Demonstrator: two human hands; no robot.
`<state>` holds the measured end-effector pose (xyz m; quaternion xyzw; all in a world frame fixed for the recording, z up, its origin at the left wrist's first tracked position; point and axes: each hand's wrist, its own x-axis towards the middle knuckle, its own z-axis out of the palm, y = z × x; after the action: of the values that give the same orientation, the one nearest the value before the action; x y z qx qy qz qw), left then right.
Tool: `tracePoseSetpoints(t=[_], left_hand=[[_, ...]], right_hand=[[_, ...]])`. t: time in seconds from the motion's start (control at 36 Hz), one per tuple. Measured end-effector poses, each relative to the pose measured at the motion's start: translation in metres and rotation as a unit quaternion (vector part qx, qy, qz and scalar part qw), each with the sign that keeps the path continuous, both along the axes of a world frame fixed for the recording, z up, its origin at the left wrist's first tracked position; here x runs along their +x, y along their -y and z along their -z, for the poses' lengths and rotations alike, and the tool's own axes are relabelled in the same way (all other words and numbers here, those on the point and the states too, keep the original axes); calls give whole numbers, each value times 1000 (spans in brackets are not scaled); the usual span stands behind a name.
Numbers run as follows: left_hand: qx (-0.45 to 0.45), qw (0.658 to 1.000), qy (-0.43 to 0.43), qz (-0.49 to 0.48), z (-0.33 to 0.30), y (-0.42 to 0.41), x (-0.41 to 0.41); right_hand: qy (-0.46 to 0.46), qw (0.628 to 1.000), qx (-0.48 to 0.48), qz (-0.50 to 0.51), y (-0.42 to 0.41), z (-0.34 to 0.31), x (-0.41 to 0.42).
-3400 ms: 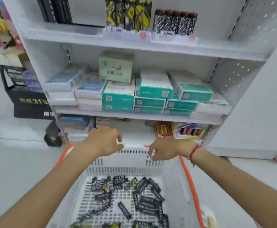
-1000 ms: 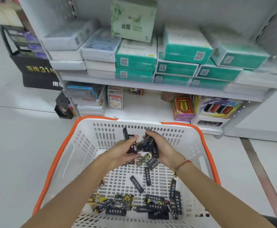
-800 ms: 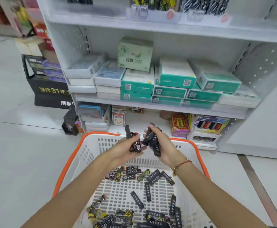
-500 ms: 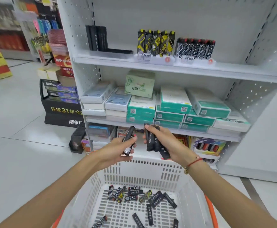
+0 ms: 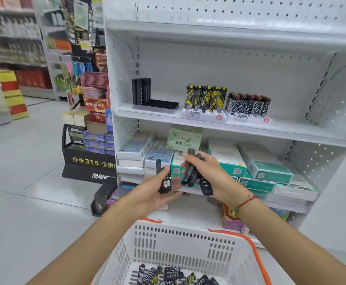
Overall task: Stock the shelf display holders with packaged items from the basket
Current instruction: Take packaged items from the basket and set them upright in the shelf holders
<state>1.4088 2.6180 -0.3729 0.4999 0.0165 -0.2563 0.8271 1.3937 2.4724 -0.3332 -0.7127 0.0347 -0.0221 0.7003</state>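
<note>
White basket (image 5: 180,241) of dark packaged items (image 5: 168,274)

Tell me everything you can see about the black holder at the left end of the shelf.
The black holder sits at the left end of the shelf, left of the yellow-patterned packs. It looks like dark plastic, an L shape: a low flat tray running right, with a few tall black packs standing upright at its left end. The rest of the tray looks unfilled. Neither hand touches it; both are lower, in front of the shelf below.
</note>
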Motion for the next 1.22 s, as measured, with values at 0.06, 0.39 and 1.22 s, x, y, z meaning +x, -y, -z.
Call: tracePoseSetpoints(t=[0.06, 0.39, 1.22], left_hand=[[-7, 1000, -18, 10, 1, 7, -4], [34, 995, -94, -19, 96, 47, -16], [110, 925, -364, 26, 319, 30, -23]], right_hand=[[-23, 1000, 3, 13, -7, 6, 1], [-144, 977, -121, 96, -20, 120, 9], [-347, 888, -233, -191, 1, 325, -10]])
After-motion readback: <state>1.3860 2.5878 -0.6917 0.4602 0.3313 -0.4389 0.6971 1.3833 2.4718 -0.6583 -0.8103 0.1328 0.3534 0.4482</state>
